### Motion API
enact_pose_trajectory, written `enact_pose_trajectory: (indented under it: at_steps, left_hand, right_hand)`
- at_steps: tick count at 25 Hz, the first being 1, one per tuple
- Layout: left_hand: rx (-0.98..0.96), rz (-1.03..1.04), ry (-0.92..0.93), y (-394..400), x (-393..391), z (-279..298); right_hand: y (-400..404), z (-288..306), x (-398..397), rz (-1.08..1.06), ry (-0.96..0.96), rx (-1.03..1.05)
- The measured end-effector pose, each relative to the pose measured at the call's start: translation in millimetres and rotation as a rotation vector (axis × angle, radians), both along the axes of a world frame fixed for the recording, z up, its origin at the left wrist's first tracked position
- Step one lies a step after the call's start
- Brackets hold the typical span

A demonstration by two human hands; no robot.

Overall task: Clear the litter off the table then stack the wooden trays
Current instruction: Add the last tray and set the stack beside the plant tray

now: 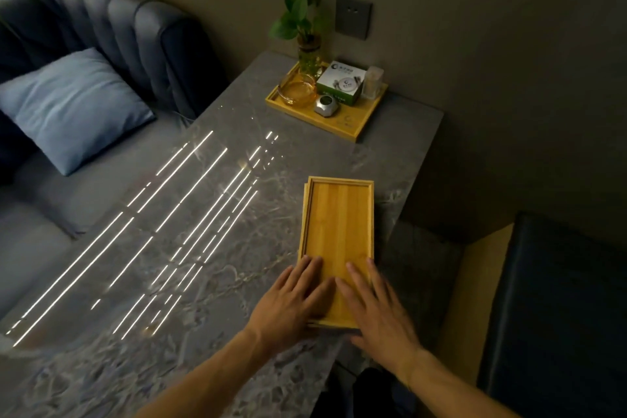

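A stack of long wooden trays (339, 214) lies near the right edge of the grey marble table (190, 220); a lower tray's edge peeks out along the left side. My left hand (291, 299) rests flat on the near left corner of the top tray, fingers spread. My right hand (376, 305) lies flat on the near right corner, fingers spread too. Neither hand grips anything. No litter shows on the table top.
At the far end a square wooden tray (356, 127) carries a glass cup (298, 90), a white box (342, 81), a small silver device (325, 104) and a potted plant (305, 27). A grey sofa with a blue cushion (71, 105) runs along the left. A dark seat (556, 309) stands right.
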State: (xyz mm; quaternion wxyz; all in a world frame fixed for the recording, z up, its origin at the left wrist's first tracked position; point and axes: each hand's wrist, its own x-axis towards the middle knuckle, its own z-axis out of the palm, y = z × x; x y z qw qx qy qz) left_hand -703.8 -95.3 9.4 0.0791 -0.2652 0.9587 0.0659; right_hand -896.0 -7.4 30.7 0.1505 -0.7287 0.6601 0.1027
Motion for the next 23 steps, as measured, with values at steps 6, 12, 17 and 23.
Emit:
enact_pose_trajectory:
  at_steps: [6,12,17,23]
  left_hand:
    - [0.004,-0.098,-0.005,-18,-1,-9]
    - [0.011,-0.217,0.024,-64,-19,-10]
    - [0.079,-0.302,-0.053,-103,-52,-12]
    - [0.071,-0.338,-0.046,-138,-98,-12]
  right_hand:
    - [-3,-6,5,-0.033,0.023,-0.081]
    - [-23,-10,0,-0.173,0.054,-0.059]
    - [-40,-14,-15,-0.288,0.047,-0.057]
    - [-66,-30,-57,-0.287,0.116,-0.083]
